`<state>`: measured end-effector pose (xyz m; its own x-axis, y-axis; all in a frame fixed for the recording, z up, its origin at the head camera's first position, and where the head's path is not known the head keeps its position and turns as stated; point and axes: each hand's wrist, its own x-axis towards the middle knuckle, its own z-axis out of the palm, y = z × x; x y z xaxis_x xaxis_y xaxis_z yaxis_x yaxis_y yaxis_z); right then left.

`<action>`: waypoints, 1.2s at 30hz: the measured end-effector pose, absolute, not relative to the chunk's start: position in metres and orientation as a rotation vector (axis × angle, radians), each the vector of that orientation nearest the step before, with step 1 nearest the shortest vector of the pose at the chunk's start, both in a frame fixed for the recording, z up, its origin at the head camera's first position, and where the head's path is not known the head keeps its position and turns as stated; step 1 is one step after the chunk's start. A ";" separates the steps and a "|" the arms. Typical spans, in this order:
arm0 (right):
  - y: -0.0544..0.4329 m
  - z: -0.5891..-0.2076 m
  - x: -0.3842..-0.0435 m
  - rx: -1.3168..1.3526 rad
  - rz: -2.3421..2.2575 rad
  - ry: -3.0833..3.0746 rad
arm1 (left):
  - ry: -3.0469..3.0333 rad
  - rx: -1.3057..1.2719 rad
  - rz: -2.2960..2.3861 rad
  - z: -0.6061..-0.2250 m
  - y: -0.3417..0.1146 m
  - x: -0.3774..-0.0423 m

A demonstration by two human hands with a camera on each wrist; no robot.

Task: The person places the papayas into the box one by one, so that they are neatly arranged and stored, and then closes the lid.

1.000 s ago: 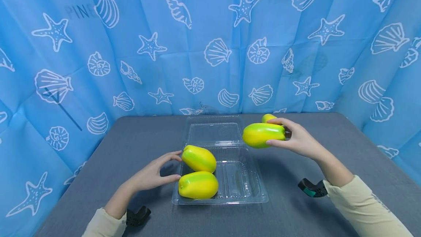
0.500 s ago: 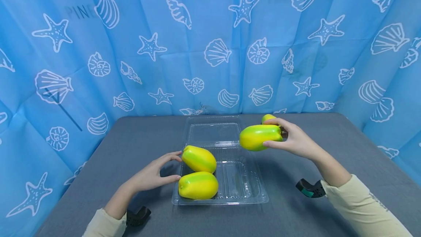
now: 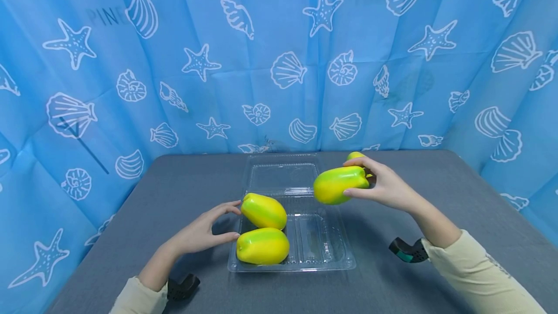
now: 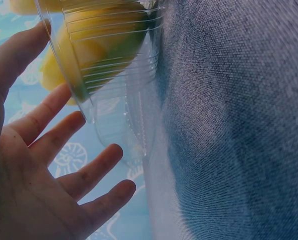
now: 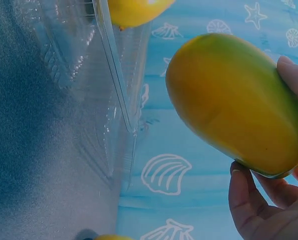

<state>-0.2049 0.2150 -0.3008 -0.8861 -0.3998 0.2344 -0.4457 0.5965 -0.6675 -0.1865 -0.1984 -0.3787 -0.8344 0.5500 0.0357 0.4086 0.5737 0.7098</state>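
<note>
Head view: right grip (image 3: 385,184) fruit-wide around one yellow-green papaya (image 3: 334,186).

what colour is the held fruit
The fruit is yellow and green, clearest in the head view.

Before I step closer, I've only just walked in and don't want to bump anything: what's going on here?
A person's right hand holds a yellow-green fruit raised above the table, by an open clear container. Two similar ones, a far fruit and a near fruit, lie in the container's left part, with the left hand at that side. The right part holds no fruit. A fourth fruit shows partly behind the right hand.
</note>
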 end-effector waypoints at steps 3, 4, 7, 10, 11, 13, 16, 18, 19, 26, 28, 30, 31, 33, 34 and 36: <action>0.213 -0.301 -0.205 0.747 1.175 -2.752 | 2.615 0.804 1.103 -0.379 -0.198 -0.187; 0.212 -0.301 -0.205 0.752 1.173 -2.752 | 2.614 0.803 1.103 -0.379 -0.198 -0.187; 0.209 -0.301 -0.205 0.764 1.179 -2.749 | 2.612 0.798 1.105 -0.379 -0.199 -0.187; 0.208 -0.301 -0.205 0.776 1.184 -2.741 | 2.614 0.799 1.105 -0.379 -0.199 -0.187; 0.207 -0.301 -0.206 0.780 1.187 -2.737 | 2.614 0.799 1.105 -0.379 -0.199 -0.187; 0.206 -0.301 -0.206 0.789 1.191 -2.731 | 2.614 0.799 1.107 -0.379 -0.199 -0.187; 0.204 -0.301 -0.206 0.793 1.198 -2.730 | 2.612 0.801 1.110 -0.379 -0.199 -0.186; 0.203 -0.301 -0.206 0.796 1.205 -2.731 | 2.613 0.801 1.112 -0.379 -0.199 -0.187; 0.202 -0.300 -0.206 0.797 1.208 -2.732 | 2.614 0.802 1.112 -0.379 -0.199 -0.187; 0.198 -0.299 -0.207 0.818 1.202 -2.738 | 2.615 0.802 1.110 -0.380 -0.199 -0.187; 0.197 -0.299 -0.207 0.826 1.198 -2.737 | 2.617 0.801 1.106 -0.381 -0.200 -0.188; 0.196 -0.299 -0.208 0.835 1.191 -2.738 | 2.616 0.802 1.107 -0.381 -0.200 -0.188; 0.196 -0.299 -0.208 0.839 1.186 -2.737 | 2.616 0.804 1.107 -0.381 -0.200 -0.188; 0.194 -0.299 -0.208 0.850 1.179 -2.739 | 2.617 0.808 1.107 -0.381 -0.200 -0.188; 0.193 -0.298 -0.209 0.855 1.177 -2.740 | 2.618 0.810 1.107 -0.381 -0.200 -0.188; 0.192 -0.298 -0.209 0.863 1.172 -2.744 | 2.618 0.813 1.106 -0.380 -0.200 -0.188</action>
<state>-0.2093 0.1919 -0.2979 -0.8452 -0.4772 0.2407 -0.5038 0.5611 -0.6567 -0.1878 -0.1997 -0.3803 -0.8327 0.5522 0.0407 0.4140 0.5721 0.7080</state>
